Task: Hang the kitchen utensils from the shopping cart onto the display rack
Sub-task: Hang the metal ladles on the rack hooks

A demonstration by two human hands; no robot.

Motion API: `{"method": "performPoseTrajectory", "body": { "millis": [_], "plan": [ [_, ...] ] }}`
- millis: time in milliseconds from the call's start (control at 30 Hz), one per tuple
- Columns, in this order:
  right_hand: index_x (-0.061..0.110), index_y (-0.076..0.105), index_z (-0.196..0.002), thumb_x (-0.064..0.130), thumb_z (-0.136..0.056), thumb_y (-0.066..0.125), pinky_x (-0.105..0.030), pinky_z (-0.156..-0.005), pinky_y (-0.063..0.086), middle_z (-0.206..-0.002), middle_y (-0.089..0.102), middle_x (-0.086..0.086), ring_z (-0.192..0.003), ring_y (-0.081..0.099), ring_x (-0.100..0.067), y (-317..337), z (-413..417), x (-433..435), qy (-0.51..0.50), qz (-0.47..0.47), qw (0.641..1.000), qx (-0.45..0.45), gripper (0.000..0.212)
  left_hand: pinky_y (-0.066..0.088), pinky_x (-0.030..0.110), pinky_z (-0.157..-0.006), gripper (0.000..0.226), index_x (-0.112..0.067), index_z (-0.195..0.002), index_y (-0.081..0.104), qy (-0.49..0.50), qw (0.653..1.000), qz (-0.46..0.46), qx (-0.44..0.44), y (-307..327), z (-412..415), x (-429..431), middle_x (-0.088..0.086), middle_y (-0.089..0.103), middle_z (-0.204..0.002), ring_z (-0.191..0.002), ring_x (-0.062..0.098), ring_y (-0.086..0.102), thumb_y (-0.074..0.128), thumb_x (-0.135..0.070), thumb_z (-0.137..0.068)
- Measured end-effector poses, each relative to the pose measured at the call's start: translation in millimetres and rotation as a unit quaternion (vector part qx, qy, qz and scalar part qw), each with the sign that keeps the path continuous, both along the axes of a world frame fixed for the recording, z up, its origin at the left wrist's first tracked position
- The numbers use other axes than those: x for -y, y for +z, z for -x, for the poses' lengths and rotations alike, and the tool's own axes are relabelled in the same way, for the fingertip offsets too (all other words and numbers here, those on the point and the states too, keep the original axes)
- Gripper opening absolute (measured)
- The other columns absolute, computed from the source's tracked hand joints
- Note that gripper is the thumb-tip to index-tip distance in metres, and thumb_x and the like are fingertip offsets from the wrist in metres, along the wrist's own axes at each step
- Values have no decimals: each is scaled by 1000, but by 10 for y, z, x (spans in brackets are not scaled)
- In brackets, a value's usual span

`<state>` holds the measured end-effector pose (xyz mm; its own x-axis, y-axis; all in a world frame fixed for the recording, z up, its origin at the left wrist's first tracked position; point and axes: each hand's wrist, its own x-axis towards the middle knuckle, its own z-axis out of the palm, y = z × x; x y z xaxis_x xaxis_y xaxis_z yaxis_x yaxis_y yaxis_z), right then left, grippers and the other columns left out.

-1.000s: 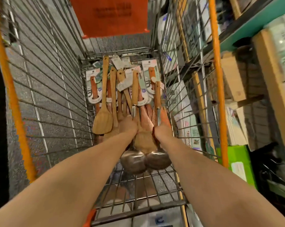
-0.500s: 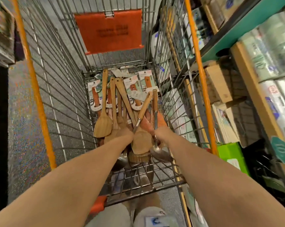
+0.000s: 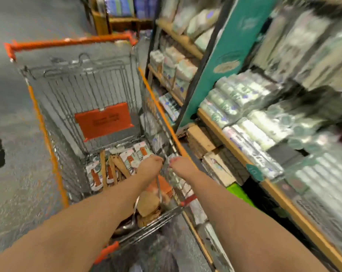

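Note:
A wire shopping cart [image 3: 48,138] with orange trim holds wooden spatulas [image 3: 115,167] and carded utensils [image 3: 96,177] on its floor. My left hand [image 3: 149,166] is shut on a bundle of utensils [image 3: 150,203], wooden spatula heads and a metal ladle hanging below it inside the cart. My right hand [image 3: 181,165] is closed just to the right of it, by the cart's right wall. Blur hides what the right hand grips. No display rack is clearly visible.
An orange plastic flap [image 3: 104,120] hangs on the cart's far wall. Shelves [image 3: 234,142] packed with wrapped goods stand close on the right, with a teal post [image 3: 221,61]. Grey floor [image 3: 13,193] lies to the left.
Both hands have risen from the cart floor with utensils, and my head has lifted, so the view now takes in the whole cart and the shelves on the right.

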<state>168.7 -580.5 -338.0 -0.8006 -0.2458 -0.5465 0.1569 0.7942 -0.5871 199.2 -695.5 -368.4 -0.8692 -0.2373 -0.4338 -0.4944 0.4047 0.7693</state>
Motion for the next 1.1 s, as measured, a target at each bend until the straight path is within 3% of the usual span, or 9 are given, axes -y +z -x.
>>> {"method": "performPoseTrajectory", "body": {
  "millis": [133, 200, 267, 333, 433, 567, 733, 933, 1100],
  "plan": [
    [9, 60, -120, 16, -92, 50, -32, -90, 46, -109, 61, -11, -91, 50, -16, 666, 26, -562, -91, 109, 987, -80, 30, 39, 27, -59, 26, -21, -108, 66, -100, 979, 131, -122, 735, 171, -553, 7, 69, -105, -84, 21, 60, 45, -19, -94],
    [11, 61, -118, 17, -92, 50, -33, -91, 45, -106, 62, -9, -93, 52, -17, 1029, -16, -982, -107, 131, 976, -136, 29, 33, 26, -63, 26, -22, -110, 65, -140, 956, 190, -172, 1085, 225, -934, 4, 68, -111, -93, 20, 59, 45, -20, -94],
    [13, 62, -116, 18, -91, 49, -29, -87, 42, -117, 63, -9, -100, 56, -20, 1336, -80, -1497, -123, 114, 967, -191, 29, 39, 30, -76, 28, -21, -115, 63, -161, 941, 212, -208, 1394, 242, -1416, 6, 65, -117, -103, 23, 58, 44, -21, -95],
    [13, 61, -116, 16, -91, 47, -31, -85, 43, -118, 64, -12, -96, 55, -20, 1573, -162, -2055, -157, 107, 955, -229, 29, 41, 31, -82, 29, -22, -118, 62, -179, 927, 221, -244, 1653, 242, -1971, 10, 66, -115, -108, 26, 58, 44, -24, -95],
    [15, 61, -115, 16, -91, 47, -28, -77, 41, -113, 65, -12, -90, 53, -19, 1855, -333, -2888, -207, 114, 933, -271, 28, 41, 31, -78, 27, -25, -116, 63, -219, 911, 200, -285, 1895, 176, -2806, 9, 69, -106, -103, 27, 60, 45, -28, -96],
    [15, 62, -115, 15, -91, 47, -27, -86, 40, -117, 65, -7, -110, 57, -23, 2143, -525, -3860, -260, 74, 906, -326, 28, 39, 30, -73, 28, -26, -115, 63, -247, 889, 186, -338, 2213, 69, -3774, 7, 69, -106, -101, 26, 60, 43, -27, -95],
    [15, 59, -118, 15, -92, 45, -29, -89, 41, -119, 62, -4, -106, 56, -22, 2420, -702, -4833, -320, 55, 874, -362, 30, 43, 32, -79, 25, -22, -106, 66, -287, 860, 127, -404, 2620, 58, -4765, 5, 70, -103, -99, 24, 60, 45, -27, -94],
    [18, 59, -117, 18, -94, 44, -30, -87, 41, -118, 62, -3, -110, 56, -21, 2762, -751, -5765, -421, 1, 807, -415, 27, 45, 31, -81, 25, -23, -107, 66, -346, 815, 72, -459, 2943, 345, -5744, 1, 70, -104, -99, 22, 61, 45, -29, -95],
    [18, 55, -123, 19, -95, 43, -34, -95, 43, -124, 60, 0, -115, 54, -20, 3065, -706, -6358, -487, -56, 756, -434, 30, 41, 30, -77, 24, -21, -109, 64, -382, 779, 34, -496, 3263, 744, -6348, 3, 69, -106, -101, 25, 60, 46, -27, -95]
  ]
}}
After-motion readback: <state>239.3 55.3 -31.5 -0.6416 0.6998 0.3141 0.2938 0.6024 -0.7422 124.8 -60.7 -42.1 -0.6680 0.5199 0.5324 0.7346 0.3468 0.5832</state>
